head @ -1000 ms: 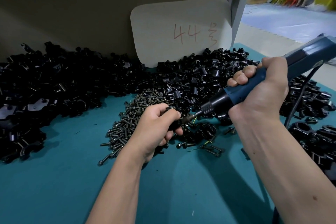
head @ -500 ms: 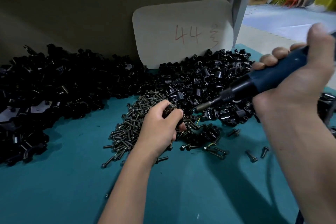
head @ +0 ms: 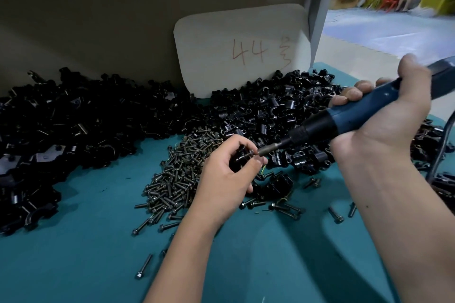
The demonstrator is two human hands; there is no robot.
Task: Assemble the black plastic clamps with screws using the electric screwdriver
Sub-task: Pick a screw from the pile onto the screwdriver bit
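Spreading along the far left of the teal counter [head: 73, 265], a big heap of black clamp parts [head: 73, 125] lies well to the left of the screw pile [head: 177, 174], which serves here as the landmark. Loose screws trail off the near edge of that pile, 1 stray screw [head: 143, 267] lying alone nearer the camera. Just right of the screw pile, the left hand [head: 226, 184] has its grip closed narrowly on a black clamp [head: 240, 155], thumb and fingers curled around it, a screw head showing at the clamp's right face. The bit of the electric screwdriver [head: 344, 118] touches that screw head. Behind and to the right of the screw pile sits a second heap of clamps [head: 270, 110], and behind that a pale card [head: 241, 49] marked 44 in red leans against the back panel. Farthest right of the screw pile, the right hand [head: 386, 115] wraps its grip fully around the screwdriver's blue body, tool angled down toward the left.
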